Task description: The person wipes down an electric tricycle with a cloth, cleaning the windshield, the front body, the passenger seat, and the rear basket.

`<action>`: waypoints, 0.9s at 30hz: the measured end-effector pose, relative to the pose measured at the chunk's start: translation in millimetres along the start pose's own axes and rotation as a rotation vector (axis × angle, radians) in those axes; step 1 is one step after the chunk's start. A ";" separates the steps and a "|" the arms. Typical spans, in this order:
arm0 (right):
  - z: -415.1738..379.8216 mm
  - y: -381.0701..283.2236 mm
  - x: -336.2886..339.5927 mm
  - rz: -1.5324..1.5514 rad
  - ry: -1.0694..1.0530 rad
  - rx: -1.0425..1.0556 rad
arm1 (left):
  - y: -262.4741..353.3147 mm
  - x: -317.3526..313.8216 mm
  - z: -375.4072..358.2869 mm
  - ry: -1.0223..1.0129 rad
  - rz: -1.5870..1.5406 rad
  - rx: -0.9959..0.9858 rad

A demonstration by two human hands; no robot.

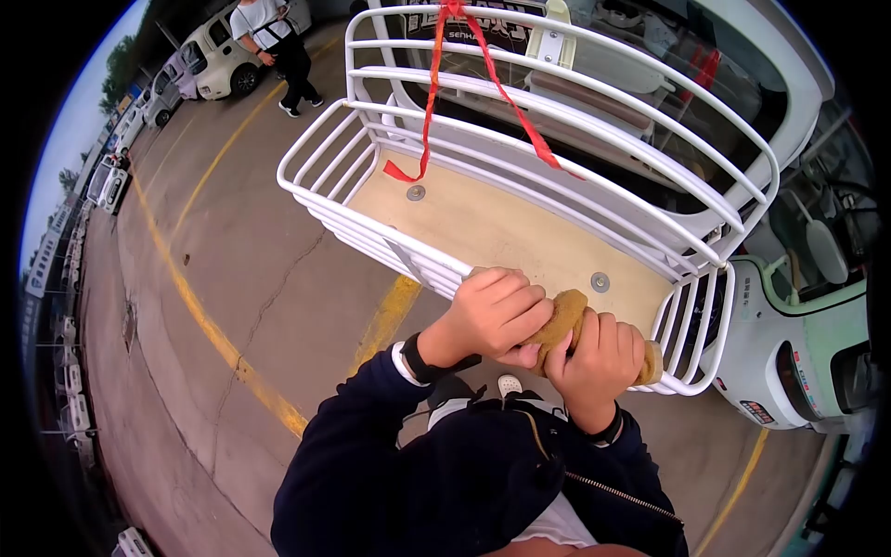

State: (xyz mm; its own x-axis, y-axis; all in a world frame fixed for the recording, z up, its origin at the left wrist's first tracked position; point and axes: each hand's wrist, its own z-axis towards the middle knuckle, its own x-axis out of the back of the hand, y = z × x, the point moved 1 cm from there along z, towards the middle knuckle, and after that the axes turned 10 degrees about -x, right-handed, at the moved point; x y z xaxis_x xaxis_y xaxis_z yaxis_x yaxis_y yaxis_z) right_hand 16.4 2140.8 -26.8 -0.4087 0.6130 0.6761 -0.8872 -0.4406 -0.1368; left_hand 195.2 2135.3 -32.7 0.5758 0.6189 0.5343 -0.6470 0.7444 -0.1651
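Note:
A brown cloth (pixel 562 320) is wrapped over the front rail of a white metal rack (pixel 390 246). My left hand (pixel 501 314) grips the cloth and the rail at the cloth's left side, with its fingers curled over the top. Close by on the right, my right hand (pixel 599 362) is closed on the same cloth, and a bit of it sticks out past the fingers. The rack has a tan floor panel (pixel 501 223) with round metal fasteners. From its upper rails hangs a red ribbon (pixel 432 102), tied in a knot, its two tails dangling into the rack.
Behind the rack is a vehicle's rear window (pixel 724 102). A pale green and white vehicle (pixel 780 343) stands close on the right. At upper left a person (pixel 274 46) walks near a parked cream car (pixel 218 60). Yellow lines (pixel 223 334) mark the pavement.

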 end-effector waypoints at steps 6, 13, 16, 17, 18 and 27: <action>19.8 -90.1 -50.8 0.023 0.070 0.008 | -66.1 55.6 -59.8 0.002 0.047 0.074; 59.2 -191.8 -121.4 0.078 0.040 0.101 | -126.5 88.8 -115.2 0.390 -0.113 0.348; 60.3 -197.9 -122.5 0.035 0.051 0.128 | -130.8 83.8 -126.7 0.465 -0.077 0.306; 57.6 -195.1 -121.3 0.024 0.065 0.139 | -129.6 79.0 -129.7 0.489 -0.055 0.255; 53.1 -192.0 -118.8 -0.024 0.051 0.176 | -127.2 75.6 -138.3 0.405 0.002 0.250; 31.3 -140.2 -62.0 0.363 -0.178 0.306 | -120.9 107.3 -133.9 0.037 -0.097 0.159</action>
State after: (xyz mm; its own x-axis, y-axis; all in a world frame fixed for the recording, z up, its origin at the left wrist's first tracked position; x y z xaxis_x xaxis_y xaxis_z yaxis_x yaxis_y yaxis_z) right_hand 172.8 2144.0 -26.9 -0.6128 0.2746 0.7410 -0.5801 -0.7931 -0.1859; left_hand 402.1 2145.3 -66.5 0.6556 0.5570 0.5099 -0.6566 0.7539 0.0208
